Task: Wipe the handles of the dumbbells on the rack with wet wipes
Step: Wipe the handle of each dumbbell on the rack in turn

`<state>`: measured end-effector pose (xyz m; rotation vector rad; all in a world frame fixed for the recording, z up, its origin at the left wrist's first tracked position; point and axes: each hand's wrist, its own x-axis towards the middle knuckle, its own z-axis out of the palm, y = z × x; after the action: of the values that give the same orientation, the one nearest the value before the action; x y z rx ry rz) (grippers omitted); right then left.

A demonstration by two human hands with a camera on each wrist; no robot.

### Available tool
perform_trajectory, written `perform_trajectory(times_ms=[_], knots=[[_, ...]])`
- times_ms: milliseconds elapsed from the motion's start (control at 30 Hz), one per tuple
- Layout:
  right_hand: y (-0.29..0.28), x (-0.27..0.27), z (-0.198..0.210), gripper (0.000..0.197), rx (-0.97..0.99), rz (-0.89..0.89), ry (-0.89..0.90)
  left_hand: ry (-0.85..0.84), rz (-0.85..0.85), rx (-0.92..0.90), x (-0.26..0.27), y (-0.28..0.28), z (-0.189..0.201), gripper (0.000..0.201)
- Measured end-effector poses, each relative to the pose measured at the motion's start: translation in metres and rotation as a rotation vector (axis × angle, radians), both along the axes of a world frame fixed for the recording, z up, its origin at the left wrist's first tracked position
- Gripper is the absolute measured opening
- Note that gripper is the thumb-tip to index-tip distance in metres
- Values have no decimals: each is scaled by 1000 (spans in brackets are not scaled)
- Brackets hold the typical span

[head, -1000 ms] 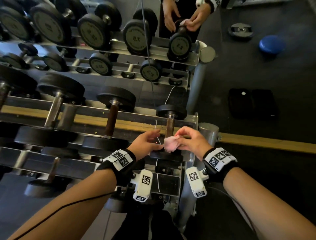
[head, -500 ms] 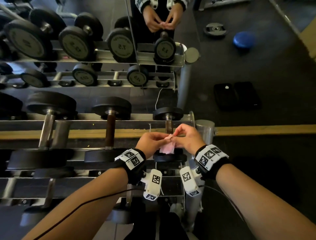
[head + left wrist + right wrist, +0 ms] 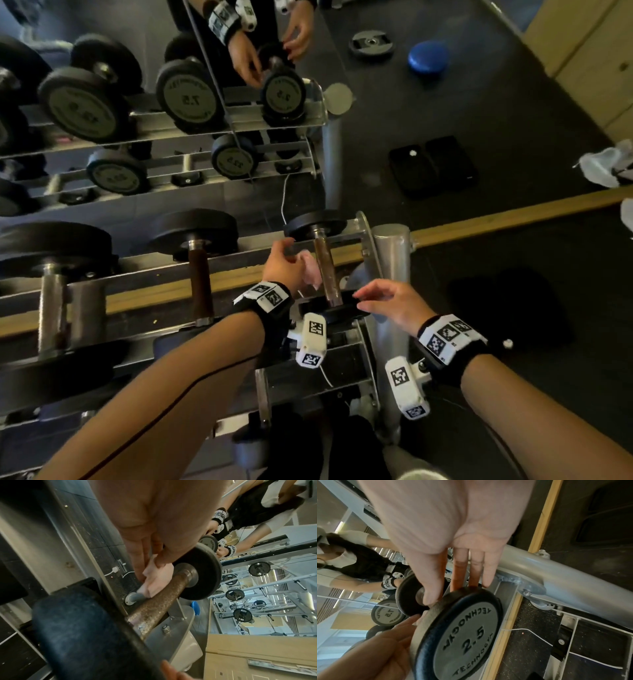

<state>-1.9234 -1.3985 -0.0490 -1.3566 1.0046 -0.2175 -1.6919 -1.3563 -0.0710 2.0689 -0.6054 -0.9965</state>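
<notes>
Wiping the handle (image 3: pixel 328 272) of the small dumbbell (image 3: pixel 464 635) marked 2.5, the last one at the right end of the rack (image 3: pixel 144 274). Step in hand, at a guess: rubbing the handle clean.

Left hand (image 3: pixel 282 263) curled round a pink wet wipe (image 3: pixel 155 579), pinching it between thumb and fingers. Wipe pressed against the left side of the rusty brown handle, just past the fingertips, near the far disc.

Right hand (image 3: pixel 394 303) loose and open, holding nothing. Straight fingers (image 3: pixel 476 566) touching the rim of the near disc, maybe to keep the dumbbell from rolling. Handle just to the left of this hand, between the two hands.

Next, most likely: sliding the wipe up and down the handle, then all the way round it. Needs a firm squeeze with the left hand and a steady push with the right. After that, on to the next dumbbell (image 3: pixel 197 270), further left of the left hand.

Containers: no box, tub or wipe packet to be seen. Only the rack, holding dumbbells in rows. Can't tell what the dark flat things (image 3: pixel 433 164) on the floor are.
</notes>
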Motion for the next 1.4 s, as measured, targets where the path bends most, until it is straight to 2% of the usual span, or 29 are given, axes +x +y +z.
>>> perform_trajectory(times_ms=[67,133,233,300,367,467,533,633,733,767,833,900,1033,1167,1333,1400], knots=[[4,1,-2,21,15,-15,-20,-74,-34,42,3,-8,-4,29],[5,3,-3,21,18,-14,-3,-112,0,60,7,-13,-8,21],[4,3,-6,21,32,-25,13,-72,108,77,13,-16,-12,22],[3,2,-7,20,27,-16,28,-59,116,89,13,-17,-13,23],[3,2,-9,19,8,0,62,30,100,42,12,-19,-17,25],[1,2,-10,20,5,-6,87,335,159,-70,5,-18,-17,27],[1,2,-11,22,8,-5,91,460,199,-129,0,-14,-16,26],[0,3,-11,23,1,-1,97,526,202,-140,-8,-5,-17,23],[0,3,-11,23,12,-10,91,566,149,-48,-14,7,-18,10],[1,2,-12,22,17,-14,88,580,126,-21,-15,9,-18,12],[3,1,-12,21,17,-15,81,571,103,9,-13,10,-17,23],[4,0,-13,20,18,-21,72,513,104,-8,-8,6,-15,21],[6,-1,-16,20,16,-35,74,428,234,-137,-2,-6,-16,21],[5,-1,-18,21,33,-57,93,364,169,-120,-14,-2,-24,17],[2,1,-15,20,36,-41,105,482,80,-25,-23,21,-19,15],[2,1,-16,20,27,-33,116,528,88,-40,-19,20,-16,16]])
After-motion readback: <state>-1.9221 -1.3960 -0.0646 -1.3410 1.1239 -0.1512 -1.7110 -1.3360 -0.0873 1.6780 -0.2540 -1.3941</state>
